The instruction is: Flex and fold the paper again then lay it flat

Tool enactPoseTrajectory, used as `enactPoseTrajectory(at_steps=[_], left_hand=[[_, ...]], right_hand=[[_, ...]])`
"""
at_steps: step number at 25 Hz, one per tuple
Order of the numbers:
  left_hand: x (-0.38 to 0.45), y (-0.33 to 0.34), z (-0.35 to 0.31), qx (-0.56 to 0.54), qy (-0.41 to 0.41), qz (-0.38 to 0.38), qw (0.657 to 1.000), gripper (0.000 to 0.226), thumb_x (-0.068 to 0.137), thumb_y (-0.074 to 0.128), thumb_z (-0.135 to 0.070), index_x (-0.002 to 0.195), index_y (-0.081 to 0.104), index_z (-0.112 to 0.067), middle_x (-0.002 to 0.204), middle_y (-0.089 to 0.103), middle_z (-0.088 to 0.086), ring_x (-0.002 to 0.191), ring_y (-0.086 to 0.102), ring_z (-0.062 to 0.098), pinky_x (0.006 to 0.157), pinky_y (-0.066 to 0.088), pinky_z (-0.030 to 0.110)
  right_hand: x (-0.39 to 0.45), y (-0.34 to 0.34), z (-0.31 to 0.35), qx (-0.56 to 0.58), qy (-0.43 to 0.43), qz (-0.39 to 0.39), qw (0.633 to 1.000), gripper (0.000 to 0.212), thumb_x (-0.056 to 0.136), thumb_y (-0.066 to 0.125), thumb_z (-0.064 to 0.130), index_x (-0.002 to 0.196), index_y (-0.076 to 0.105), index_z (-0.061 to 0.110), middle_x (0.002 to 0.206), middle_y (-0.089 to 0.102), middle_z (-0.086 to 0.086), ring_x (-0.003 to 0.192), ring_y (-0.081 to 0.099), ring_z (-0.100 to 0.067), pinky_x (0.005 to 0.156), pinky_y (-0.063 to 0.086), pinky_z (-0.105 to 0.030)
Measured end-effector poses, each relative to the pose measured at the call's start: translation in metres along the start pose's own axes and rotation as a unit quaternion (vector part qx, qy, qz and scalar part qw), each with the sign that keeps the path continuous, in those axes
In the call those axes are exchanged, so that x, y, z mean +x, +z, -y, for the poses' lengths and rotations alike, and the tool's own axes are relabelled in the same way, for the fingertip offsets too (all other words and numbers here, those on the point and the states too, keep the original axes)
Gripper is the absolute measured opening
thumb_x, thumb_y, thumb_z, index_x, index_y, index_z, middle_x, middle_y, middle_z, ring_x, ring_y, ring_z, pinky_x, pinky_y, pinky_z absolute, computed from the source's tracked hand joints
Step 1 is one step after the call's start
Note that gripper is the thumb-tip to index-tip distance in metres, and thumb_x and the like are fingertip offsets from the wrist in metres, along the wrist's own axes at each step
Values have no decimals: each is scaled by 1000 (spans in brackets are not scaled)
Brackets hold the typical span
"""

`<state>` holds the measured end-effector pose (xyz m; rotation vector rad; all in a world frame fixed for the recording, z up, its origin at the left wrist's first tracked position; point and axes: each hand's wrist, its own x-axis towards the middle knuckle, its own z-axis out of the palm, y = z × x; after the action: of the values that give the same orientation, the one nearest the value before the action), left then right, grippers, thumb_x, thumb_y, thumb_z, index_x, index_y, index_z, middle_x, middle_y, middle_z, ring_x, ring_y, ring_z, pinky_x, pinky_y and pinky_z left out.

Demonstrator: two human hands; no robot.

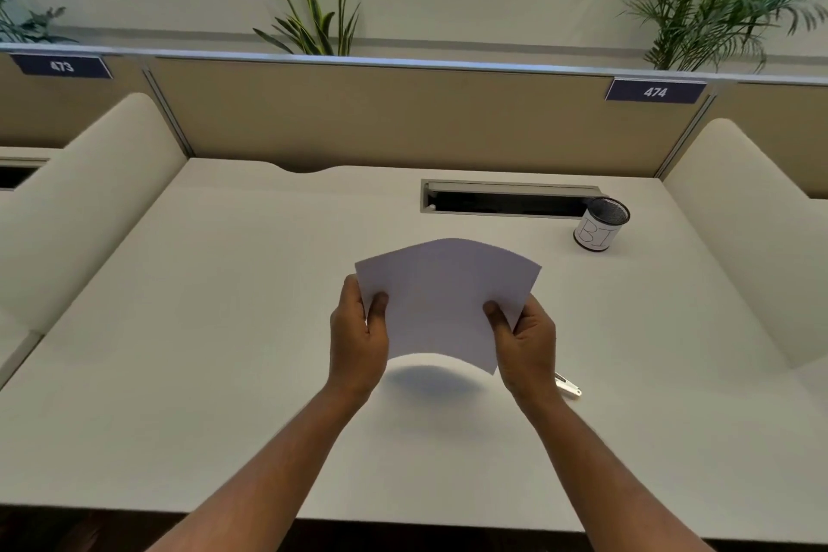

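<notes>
We hold a white sheet of paper [441, 305] in the air above the desk [201, 350], one hand at each side edge. Our left hand [358, 341] pinches the sheet's left edge, thumb on the upper face and fingers curled out of sight behind it. Our right hand [526, 343] pinches the right edge the same way — thumb on top, fingers tucked under. The paper bows upward between the two hands, its far edge arched and its near edge lifted clear of the desk, with a soft shadow lying just below it.

Just behind the right wrist, on the desk, lies a white pen [568, 385], partly hidden by the hand. Farther off, beyond the right hand and to its right, stands a mesh pen cup [600, 226] with a paper label — it sits at the right end of a cable slot [506, 198] set into the desk. Beyond both hands a tan partition [381, 117] closes the desk, bearing a number plate [655, 91] reading 474. Leafy plants [318, 13] rise behind it.
</notes>
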<state>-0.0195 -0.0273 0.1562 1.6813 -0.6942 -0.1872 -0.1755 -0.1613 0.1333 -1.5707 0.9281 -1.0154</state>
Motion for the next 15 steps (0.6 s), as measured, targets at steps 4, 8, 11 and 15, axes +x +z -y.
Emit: enactPoseTrajectory(at_steps=[4, 8, 11, 15], left_hand=[[-15, 6, 31, 48, -40, 42, 997, 12, 103, 46, -3, 101, 46, -15, 84, 59, -6, 70, 54, 5, 57, 41, 13], [-13, 10, 49, 87, -91, 77, 989, 12, 104, 41, -2, 95, 44, -11, 80, 56, -4, 66, 51, 13, 54, 39, 14], [8, 14, 49, 116, -91, 58, 987, 13, 103, 44, -4, 91, 49, -9, 74, 56, -3, 61, 48, 15, 51, 36, 15], [54, 19, 46, 94, -137, 12, 986, 11, 101, 54, -11, 103, 65, -13, 88, 68, -3, 80, 63, 13, 71, 49, 24]], right_hand=[[-9, 5, -41, -62, 77, 30, 995, 21, 95, 62, 2, 89, 63, 22, 81, 68, 1, 75, 61, -18, 69, 47, -34], [-7, 6, -60, -119, 109, 38, 986, 20, 96, 54, -2, 97, 62, 17, 87, 68, -6, 85, 63, -33, 75, 52, -49], [10, 8, -55, -135, 96, 16, 986, 16, 93, 61, 4, 93, 68, 18, 83, 73, -3, 79, 68, -31, 72, 55, -46], [42, 15, -38, -57, 160, 0, 985, 22, 89, 69, 4, 101, 73, 22, 97, 76, 8, 90, 74, -18, 83, 60, -40]])
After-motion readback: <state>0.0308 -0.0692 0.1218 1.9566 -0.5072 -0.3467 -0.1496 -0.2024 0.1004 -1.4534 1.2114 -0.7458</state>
